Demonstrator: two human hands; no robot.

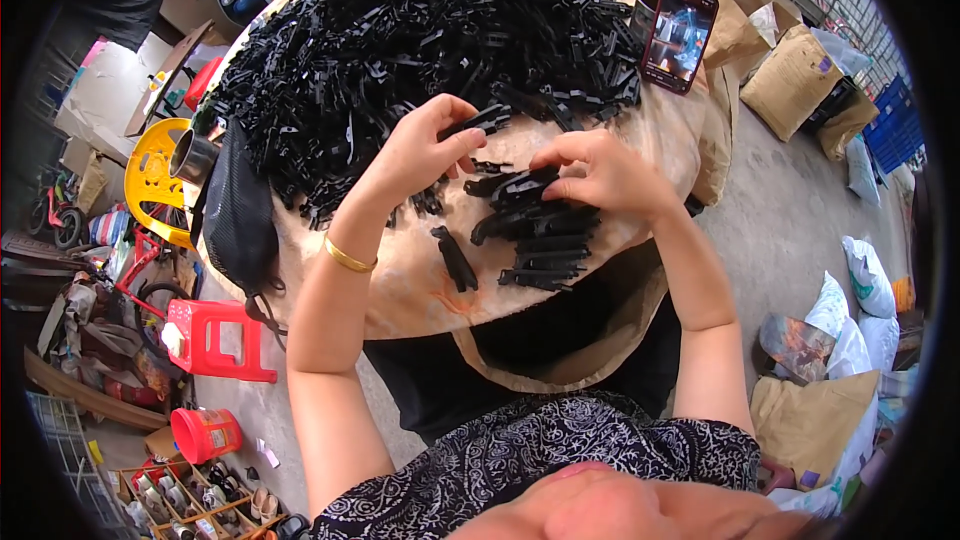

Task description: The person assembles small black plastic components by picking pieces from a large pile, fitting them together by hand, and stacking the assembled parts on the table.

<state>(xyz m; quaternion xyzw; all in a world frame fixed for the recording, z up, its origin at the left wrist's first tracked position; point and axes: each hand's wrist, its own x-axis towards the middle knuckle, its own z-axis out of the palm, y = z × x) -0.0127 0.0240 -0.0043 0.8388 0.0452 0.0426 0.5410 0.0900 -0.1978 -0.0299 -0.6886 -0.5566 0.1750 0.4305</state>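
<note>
A big heap of slim black plastic pieces (400, 30) covers the far part of the cloth-covered round table (420, 300). At the near edge of the heap, my left hand (430, 145) is closed, with a black plastic piece (487, 122) between thumb and fingers. My right hand (605, 175) pinches a black piece over a neat stack of black pieces (545, 245), lying side by side near the table's front edge. One loose black piece (456, 260) lies left of that stack. Below the table edge, a brown paper bag (540, 380) gapes on my lap.
A phone (680, 35) with a lit screen leans at the table's right. A black mesh bag (238, 215) hangs at the left edge, near a metal cup (193, 155) and a yellow chair (155, 180). A red stool (215, 338) and filled paper sacks (792, 80) stand around.
</note>
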